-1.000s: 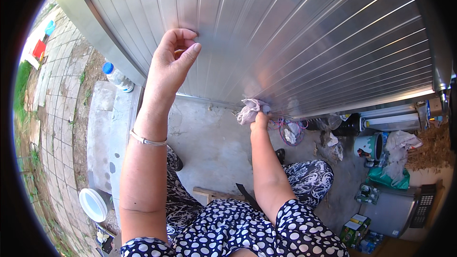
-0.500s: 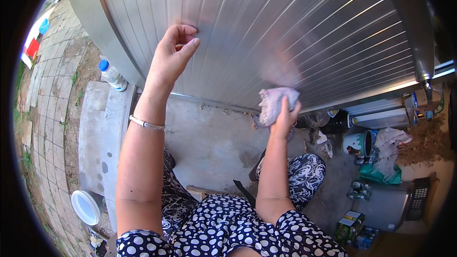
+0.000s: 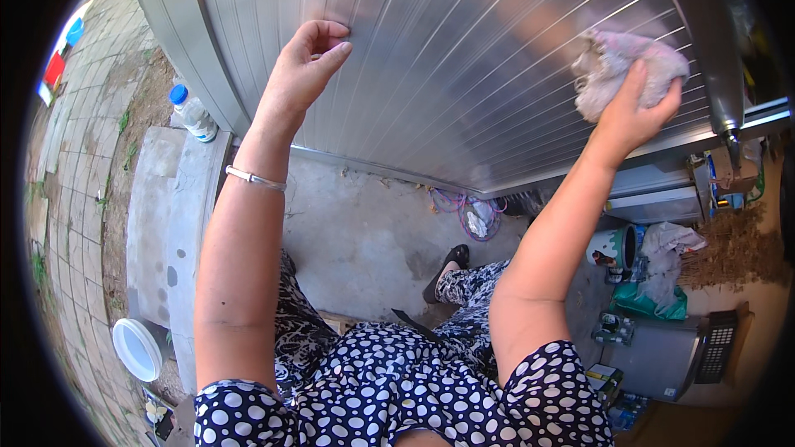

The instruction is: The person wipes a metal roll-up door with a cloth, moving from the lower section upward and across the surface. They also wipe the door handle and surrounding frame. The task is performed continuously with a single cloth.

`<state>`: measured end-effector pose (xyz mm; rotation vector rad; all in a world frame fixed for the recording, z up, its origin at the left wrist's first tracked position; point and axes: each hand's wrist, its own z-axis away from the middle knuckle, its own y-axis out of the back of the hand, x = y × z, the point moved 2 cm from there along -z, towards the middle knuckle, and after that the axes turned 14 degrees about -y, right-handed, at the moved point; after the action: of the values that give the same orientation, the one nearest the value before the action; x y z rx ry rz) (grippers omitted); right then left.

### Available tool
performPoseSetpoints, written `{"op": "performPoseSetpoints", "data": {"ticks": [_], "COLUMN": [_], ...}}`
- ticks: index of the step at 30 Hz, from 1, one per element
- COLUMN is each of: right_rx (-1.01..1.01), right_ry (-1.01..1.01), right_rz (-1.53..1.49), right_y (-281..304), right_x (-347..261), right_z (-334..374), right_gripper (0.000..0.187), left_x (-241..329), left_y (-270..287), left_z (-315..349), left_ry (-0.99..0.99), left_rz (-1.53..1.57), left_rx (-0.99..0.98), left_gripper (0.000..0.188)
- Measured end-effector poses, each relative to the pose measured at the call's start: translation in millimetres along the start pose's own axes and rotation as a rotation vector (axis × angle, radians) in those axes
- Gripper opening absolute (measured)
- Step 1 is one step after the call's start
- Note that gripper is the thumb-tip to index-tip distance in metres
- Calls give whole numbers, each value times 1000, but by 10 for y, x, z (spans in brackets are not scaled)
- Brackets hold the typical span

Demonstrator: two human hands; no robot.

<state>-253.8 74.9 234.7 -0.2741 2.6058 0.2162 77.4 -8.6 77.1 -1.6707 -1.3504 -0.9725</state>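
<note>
The cloth (image 3: pixel 625 66) is a pale pinkish-grey rag, crumpled into a loose bundle w/ many folds and a worn, fuzzy surface. It is pressed flat against the ribbed metal door (image 3: pixel 464 58), near the door's right edge and high up, approx. level w/ the upper grooves. The right hand (image 3: pixel 633 112) grips it from below, fingers spread over its lower part. The left hand (image 3: pixel 302 66) rests on the same door, well apart to the left of the cloth, fingertips bent onto one groove.
</note>
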Motion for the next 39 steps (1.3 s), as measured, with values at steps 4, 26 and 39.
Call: {"op": "performPoseSetpoints", "data": {"ticks": [4, 26, 39], "right_rx": [-100, -423, -190], "right_ry": [-100, -1550, -448], "right_rz": [67, -159, -331], "right_y": [-24, -187, 229], "right_x": [218, 1903, 268], "right_z": [706, 3531, 489], "right_gripper": [60, 58, 56], "left_x": [-4, 100, 24], "left_y": [-13, -51, 5], "left_z": [-4, 16, 12], "left_ry": [9, 15, -15], "left_rz": [-23, -21, -16], "left_rx": [-1, -9, 0], "left_gripper": [26, 27, 26]}}
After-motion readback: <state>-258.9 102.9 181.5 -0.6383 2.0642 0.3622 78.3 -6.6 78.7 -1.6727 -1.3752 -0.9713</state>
